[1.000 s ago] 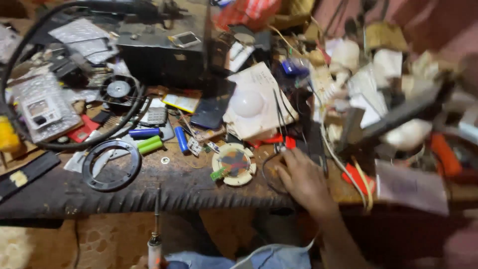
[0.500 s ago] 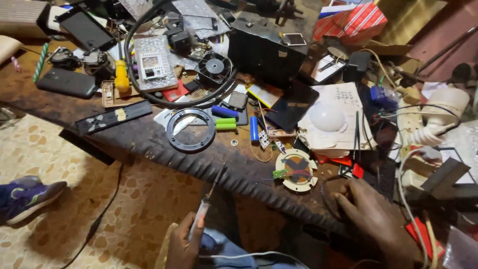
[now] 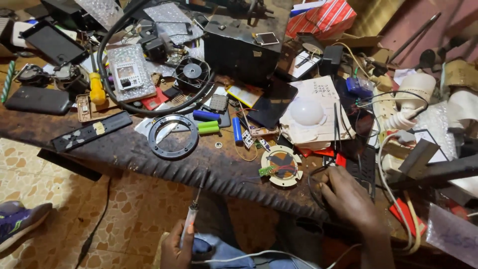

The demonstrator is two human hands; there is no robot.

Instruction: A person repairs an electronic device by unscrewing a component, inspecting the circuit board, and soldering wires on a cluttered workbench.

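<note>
My left hand (image 3: 176,249) is low by my lap, closed around the handle of a soldering iron (image 3: 191,215) whose tip points up toward the bench's front edge. My right hand (image 3: 347,197) rests on the worn wooden bench (image 3: 124,149), fingers curled over thin black wires (image 3: 314,185). Just left of that hand lies a round white circuit disc (image 3: 282,165) with a small green board and coloured wires. A white bulb dome (image 3: 306,110) sits on a white block behind it.
The bench is crowded: a black ring (image 3: 173,136), green cells (image 3: 208,127) and blue cells (image 3: 237,130), a small fan (image 3: 192,72), a black box (image 3: 241,50), a phone (image 3: 38,99), a thick black cable (image 3: 107,84). A shoe (image 3: 20,221) rests on tiled floor, left.
The view has swung left and down, showing more floor and the bench's left end. My left hand with the soldering iron has come further into view. My right hand stays on the wires.
</note>
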